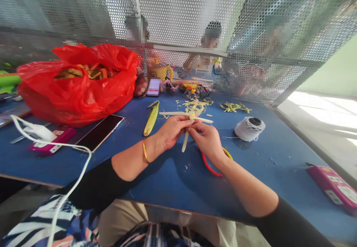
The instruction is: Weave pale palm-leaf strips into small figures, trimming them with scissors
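Both my hands meet over the middle of the blue table. My left hand (174,128) pinches a small piece woven from pale strips (192,116), with strip ends sticking out to the left, to the right and down toward me. The fingers of my right hand (205,137) are closed on the same piece from the right and below. Under my right wrist lies a red and yellow ring-shaped handle (209,168), partly hidden by the arm. Pale and greenish shavings (198,105) are scattered just beyond my hands.
A red plastic bag (111,91) of husks fills the back left, near a black phone (100,132) and a white cable (87,161). A green husk (151,120) lies left of centre. White thread spool (249,130) and pink power strip (333,187) sit right; perforated metal screen (184,20) behind.
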`<state>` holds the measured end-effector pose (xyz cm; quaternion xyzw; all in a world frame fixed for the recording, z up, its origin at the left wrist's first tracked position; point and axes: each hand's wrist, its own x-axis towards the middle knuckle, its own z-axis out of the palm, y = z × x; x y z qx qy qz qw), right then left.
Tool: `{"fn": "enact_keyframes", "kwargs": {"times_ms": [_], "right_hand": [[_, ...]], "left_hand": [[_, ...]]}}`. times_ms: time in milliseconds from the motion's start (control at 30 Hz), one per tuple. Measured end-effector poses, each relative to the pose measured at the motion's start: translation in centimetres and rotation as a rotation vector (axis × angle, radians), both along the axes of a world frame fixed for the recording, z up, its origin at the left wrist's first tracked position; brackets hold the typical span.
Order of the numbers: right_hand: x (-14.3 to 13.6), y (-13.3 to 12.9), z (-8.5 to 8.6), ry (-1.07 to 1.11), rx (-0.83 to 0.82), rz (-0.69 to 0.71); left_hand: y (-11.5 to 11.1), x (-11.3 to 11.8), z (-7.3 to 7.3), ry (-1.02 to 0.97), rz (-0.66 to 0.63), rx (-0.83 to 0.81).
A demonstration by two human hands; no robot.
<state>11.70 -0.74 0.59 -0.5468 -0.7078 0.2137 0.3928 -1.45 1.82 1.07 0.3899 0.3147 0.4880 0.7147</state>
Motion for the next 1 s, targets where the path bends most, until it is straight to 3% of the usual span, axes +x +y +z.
{"fn": "enact_keyframes", "kwargs": {"times_ms": [167, 333, 400, 533, 700, 867, 1000], "right_hand": [[-0.1, 0.1, -0.1, 0.121, -0.009, 0.095], [0.2, -0.3, 0.9, 0.061, 0.053, 0.22], [0.7, -0.4, 1.7, -0.003, 0.109, 0.177], [1.8, 0.1, 2.5, -0.138, 0.306, -0.105], [2.0, 1.1, 1.5, -0.218, 0.114, 0.016], [1.8, 0.8, 1.5, -0.453, 0.279, 0.006], [2.3, 0.4, 2.6, -0.537, 0.264, 0.021]], "left_hand": [[0.1, 0.0, -0.1, -0.022, 0.05, -0.018], [0.2, -0.1, 0.3, -0.047, 0.062, -0.05], [0.2, -0.2, 0.6, -0.06, 0.06, -0.083], [0.3, -0.7, 1.2, -0.055, 0.056, -0.162], [0.1, -1.1, 1.7, 0.017, 0.044, -0.19], [0.2, -0.9, 1.3, 0.202, 0.053, -0.115], [0.3, -0.8, 0.9, 0.32, 0.108, -0.011]]}}
